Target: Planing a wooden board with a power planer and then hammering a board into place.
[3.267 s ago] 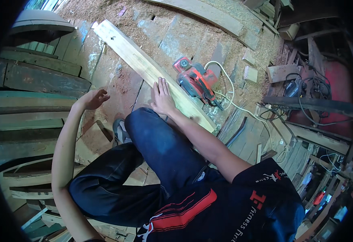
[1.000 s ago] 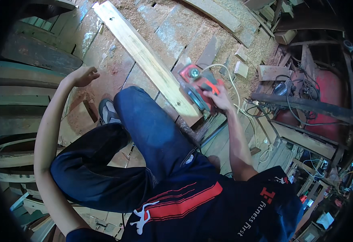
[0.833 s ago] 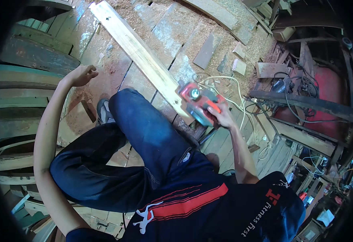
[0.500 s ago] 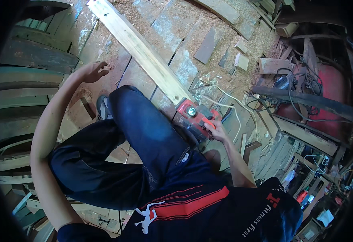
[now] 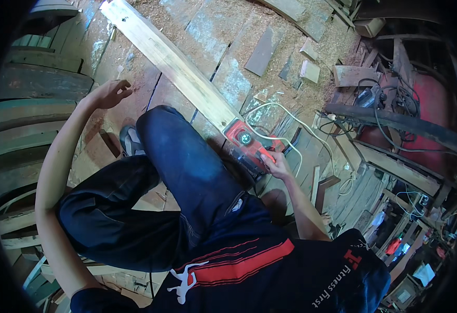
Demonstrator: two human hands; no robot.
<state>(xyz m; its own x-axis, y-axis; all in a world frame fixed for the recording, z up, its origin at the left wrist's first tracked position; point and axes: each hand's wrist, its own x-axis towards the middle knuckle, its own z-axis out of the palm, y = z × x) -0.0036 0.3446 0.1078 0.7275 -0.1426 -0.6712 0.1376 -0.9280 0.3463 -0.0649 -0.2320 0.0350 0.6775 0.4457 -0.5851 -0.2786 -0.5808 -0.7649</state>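
Note:
My right hand grips the handle of a red and black electric planer that sits at the near end of a long pale plank. The plank runs diagonally across the sawdust-covered floor toward the upper left. A white cord loops away from the tool. My left hand is raised above the floorboards left of the plank, fingers curled loosely, holding nothing. My bent knee in dark jeans lies between the two hands, with a sandalled foot beside it.
Offcuts of wood lie in the sawdust beyond the plank. Stacked curved green boards fill the left side. A red machine with tangled cables and a dark beam stand at the right.
My right hand left the plank, took hold of the planer and pulled it back along the floor to the plank's near end. My left hand lifted slightly.

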